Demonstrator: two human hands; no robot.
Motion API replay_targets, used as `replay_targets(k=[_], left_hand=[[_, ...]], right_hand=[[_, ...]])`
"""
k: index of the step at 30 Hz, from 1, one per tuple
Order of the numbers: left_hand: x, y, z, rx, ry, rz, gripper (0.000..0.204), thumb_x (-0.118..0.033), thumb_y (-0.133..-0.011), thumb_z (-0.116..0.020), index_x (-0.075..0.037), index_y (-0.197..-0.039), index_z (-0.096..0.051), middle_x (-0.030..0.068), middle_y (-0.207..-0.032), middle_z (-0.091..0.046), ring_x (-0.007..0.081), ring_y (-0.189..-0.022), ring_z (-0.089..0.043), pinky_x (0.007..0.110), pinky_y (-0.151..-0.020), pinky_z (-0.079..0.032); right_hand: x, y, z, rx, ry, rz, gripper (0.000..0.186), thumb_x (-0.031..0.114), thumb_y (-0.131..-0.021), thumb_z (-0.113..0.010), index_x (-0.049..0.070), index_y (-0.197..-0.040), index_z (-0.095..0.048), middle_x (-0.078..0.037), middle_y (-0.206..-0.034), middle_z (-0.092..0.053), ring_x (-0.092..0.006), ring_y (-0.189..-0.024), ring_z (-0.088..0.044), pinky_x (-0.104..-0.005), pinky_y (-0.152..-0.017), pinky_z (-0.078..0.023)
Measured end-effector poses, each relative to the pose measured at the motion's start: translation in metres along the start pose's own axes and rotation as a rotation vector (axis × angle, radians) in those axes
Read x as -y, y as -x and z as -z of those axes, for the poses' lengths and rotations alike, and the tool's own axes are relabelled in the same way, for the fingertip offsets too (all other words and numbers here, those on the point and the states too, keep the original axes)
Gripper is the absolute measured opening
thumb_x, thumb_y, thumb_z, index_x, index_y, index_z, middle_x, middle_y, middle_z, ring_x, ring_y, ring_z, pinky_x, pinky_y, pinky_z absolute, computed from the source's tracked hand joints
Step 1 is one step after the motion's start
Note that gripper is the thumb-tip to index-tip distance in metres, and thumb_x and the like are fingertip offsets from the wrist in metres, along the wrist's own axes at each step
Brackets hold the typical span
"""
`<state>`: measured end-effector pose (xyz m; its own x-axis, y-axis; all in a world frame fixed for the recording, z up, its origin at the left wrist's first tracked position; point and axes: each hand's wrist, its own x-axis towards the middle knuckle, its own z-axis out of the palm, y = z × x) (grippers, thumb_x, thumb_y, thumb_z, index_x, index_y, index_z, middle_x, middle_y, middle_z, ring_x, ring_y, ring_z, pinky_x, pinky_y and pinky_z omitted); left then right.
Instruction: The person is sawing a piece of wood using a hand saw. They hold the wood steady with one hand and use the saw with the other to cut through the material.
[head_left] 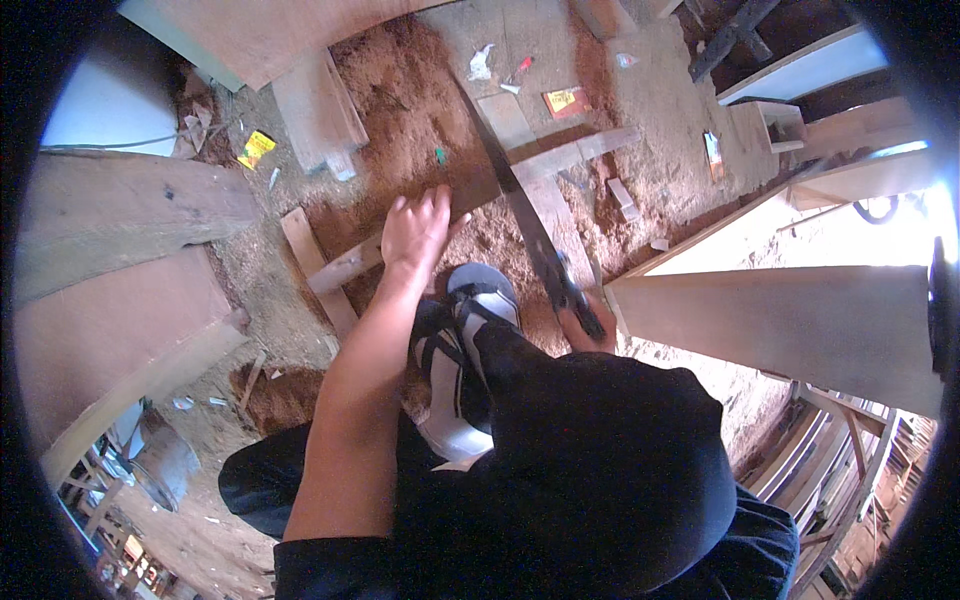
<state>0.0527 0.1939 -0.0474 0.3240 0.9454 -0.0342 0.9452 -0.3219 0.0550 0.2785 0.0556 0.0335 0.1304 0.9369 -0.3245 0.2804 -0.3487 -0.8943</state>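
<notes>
Right hand (pixel 582 336) grips saw (pixel 522 212); left hand (pixel 416 232), loosely open, on board (pixel 350 264). Light pressure might let board slip, blade jump.

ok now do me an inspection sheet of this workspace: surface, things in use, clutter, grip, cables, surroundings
Surface: loose, dusty ground, uneven.
Things in use: saw crossing over the board; whether its teeth touch wood, cannot tell.
Clutter: yellow packet, red-and-yellow packet, white scrap, wood offcut.
Grip: left hand laid on the board; right hand closed on the saw's handle.
Cables: thin dark line at upper left, possibly a cord.
Surroundings: thick beam at left, big panel at right, stacked timber at lower right.
</notes>
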Motion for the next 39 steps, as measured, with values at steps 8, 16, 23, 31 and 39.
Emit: replay_targets(k=[8, 16, 23, 31, 39], left_hand=[[-0.001, -0.002, 0.004, 0.018, 0.016, -0.015, 0.052, -0.053, -0.089, -0.057, -0.007, -0.112, -0.056, 0.0102, -0.093, -0.069, 0.0260, -0.084, -0.069, 0.041, -0.087, -0.050], [-0.007, -0.005, 0.002, -0.066, 0.015, -0.021, 0.051, -0.052, -0.088, -0.059, -0.005, -0.109, -0.057, 0.0126, -0.093, -0.070, 0.0276, -0.082, -0.069, 0.040, -0.084, -0.050], [0.006, 0.005, 0.002, -0.110, -0.089, -0.031, 0.057, -0.053, -0.084, -0.064, -0.004, -0.112, -0.058, 0.0131, -0.095, -0.070, 0.0262, -0.080, -0.070, 0.039, -0.081, -0.051], [-0.011, -0.005, -0.001, -0.206, -0.014, -0.072, 0.049, -0.052, -0.086, -0.062, -0.005, -0.100, -0.058, 0.0104, -0.084, -0.068, 0.0261, -0.074, -0.069, 0.040, -0.076, -0.052], [-0.012, -0.008, 0.007, -0.075, -0.014, -0.014, 0.051, -0.054, -0.085, -0.062, -0.005, -0.102, -0.058, 0.0121, -0.086, -0.069, 0.0293, -0.075, -0.069, 0.041, -0.078, -0.052]], right_hand=[[-0.011, 0.004, 0.001, -0.165, -0.121, 0.023, 0.022, 0.021, -0.080, -0.075, 0.004, -0.091, -0.066, 0.003, -0.067, -0.054, -0.0082, -0.062, -0.048, -0.0268, -0.056, -0.038], [-0.055, 0.039, 0.030, -0.109, 0.060, 0.105, 0.020, 0.017, -0.081, -0.070, 0.003, -0.095, -0.067, -0.002, -0.066, -0.057, -0.0115, -0.061, -0.053, -0.0299, -0.055, -0.041], [-0.011, -0.025, 0.013, 0.168, -0.040, -0.062, 0.023, 0.015, -0.083, -0.066, 0.003, -0.102, -0.064, 0.000, -0.066, -0.053, -0.0098, -0.059, -0.046, -0.0295, -0.055, -0.039], [-0.013, 0.028, 0.045, -0.035, 0.119, -0.018, 0.019, 0.018, -0.084, -0.065, 0.000, -0.089, -0.067, -0.002, -0.062, -0.056, -0.0099, -0.056, -0.051, -0.0287, -0.053, -0.040], [-0.028, 0.027, 0.031, 0.019, 0.056, 0.035, 0.025, 0.016, -0.088, -0.060, -0.002, -0.105, -0.061, -0.015, -0.095, -0.059, -0.0245, -0.086, -0.057, -0.0357, -0.076, -0.044]])
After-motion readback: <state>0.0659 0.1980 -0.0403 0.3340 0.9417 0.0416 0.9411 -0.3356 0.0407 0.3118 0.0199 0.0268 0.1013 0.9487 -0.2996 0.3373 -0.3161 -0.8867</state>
